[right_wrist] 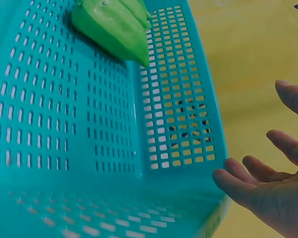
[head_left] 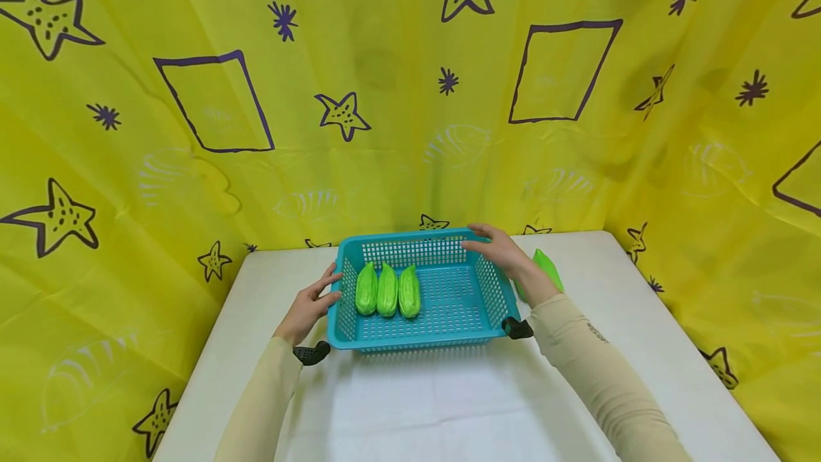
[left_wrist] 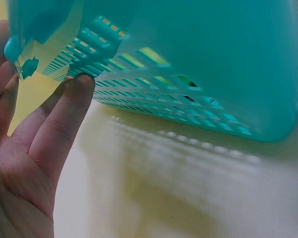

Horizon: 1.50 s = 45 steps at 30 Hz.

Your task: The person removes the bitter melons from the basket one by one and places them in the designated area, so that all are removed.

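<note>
Left hand (head_left: 308, 311) on teal basket (head_left: 423, 341) (green vegetables (head_left: 387, 291) inside), right hand (head_left: 502, 251) nearby

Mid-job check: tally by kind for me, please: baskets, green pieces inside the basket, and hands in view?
Basket: 1
Green pieces inside it: 3
Hands: 2, the left hand and the right hand
Total: 6
Not counted: green outside the basket, partly hidden by the right arm.
</note>
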Available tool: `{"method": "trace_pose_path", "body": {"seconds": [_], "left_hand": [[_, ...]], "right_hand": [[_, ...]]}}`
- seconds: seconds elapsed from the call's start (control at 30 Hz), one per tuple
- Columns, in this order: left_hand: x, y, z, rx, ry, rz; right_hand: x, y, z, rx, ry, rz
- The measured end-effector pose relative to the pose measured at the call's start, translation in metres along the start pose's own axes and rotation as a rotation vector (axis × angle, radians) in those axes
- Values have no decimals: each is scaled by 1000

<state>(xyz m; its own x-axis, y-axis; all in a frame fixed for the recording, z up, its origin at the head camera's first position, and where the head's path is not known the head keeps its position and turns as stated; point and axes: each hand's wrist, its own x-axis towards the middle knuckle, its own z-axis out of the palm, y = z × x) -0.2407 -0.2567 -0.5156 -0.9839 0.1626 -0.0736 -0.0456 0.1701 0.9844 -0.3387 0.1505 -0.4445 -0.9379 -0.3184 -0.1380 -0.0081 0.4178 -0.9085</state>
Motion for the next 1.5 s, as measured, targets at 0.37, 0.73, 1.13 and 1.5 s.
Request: {"method": "trace_pose_path", "body": {"seconds": [0.37,0.73,1.13,1.5], "left_hand": [[3,-11,-2,21,19,24],[4,-10,-3,23,12,30],[1,-9,-2,16,2,44],[2,-8,-1,23,12,33]], "right_hand": [[16,1,23,23,-63,-21],[29,5,43,6,-102,18],[36,9,56,-52,-113,39],[40,8,71,-36,-149,36]]}}
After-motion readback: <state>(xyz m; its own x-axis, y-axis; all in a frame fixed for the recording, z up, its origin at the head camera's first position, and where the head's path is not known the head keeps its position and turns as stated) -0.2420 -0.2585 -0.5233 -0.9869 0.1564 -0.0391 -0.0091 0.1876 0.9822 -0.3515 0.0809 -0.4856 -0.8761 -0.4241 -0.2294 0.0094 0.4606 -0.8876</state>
